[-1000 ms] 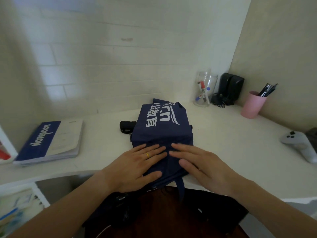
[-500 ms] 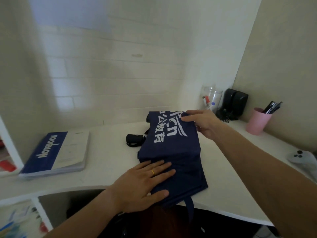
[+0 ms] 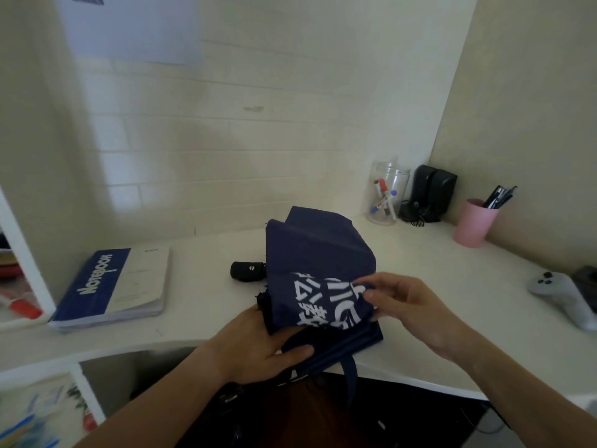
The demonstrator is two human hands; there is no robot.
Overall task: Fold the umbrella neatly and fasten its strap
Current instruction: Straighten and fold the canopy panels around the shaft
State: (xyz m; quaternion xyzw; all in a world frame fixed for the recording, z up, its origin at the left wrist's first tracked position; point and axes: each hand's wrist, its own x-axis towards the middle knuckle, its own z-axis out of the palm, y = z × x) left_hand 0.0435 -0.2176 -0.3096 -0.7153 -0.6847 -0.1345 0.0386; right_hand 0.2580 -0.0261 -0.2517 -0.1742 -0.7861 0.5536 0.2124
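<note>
The navy umbrella (image 3: 318, 253) lies on the white desk (image 3: 436, 286) straight in front of the person, its canopy flattened into a broad pad of panels whose long axis runs away from the body, from the desk's near edge toward the back wall. The black handle (image 3: 248, 271) sticks out to the left from under the fabric, roughly crosswise to that axis, so the shaft seems to lie across the folds, though it is hidden under cloth. The left hand (image 3: 255, 345) is at the near left corner, fingers tucked beneath the layers and thumb over them, gripping the bundle. The right hand (image 3: 408, 307) reaches in from the right and pinches the printed flap between thumb and fingertips, drawing it over toward the near side; the white lettering is creased where the fold turns. Both hands are on the near end, the right one a little farther out. The strap (image 3: 351, 375) hangs off the desk's edge just below the bundle, between the two wrists and not yet fastened; I judge the left thumb is nearer to it, but rolling must come first. At the back right stands a clear jar (image 3: 386, 189) holding a few markers, red- and blue-capped, leaning inside it. Beside it are small black speakers (image 3: 434, 190), and further right a pink cup (image 3: 475, 223) with dark pens standing in it. A notebook (image 3: 116, 286) lies well apart to the left, and a grey controller (image 3: 562, 297) at the right edge.
</note>
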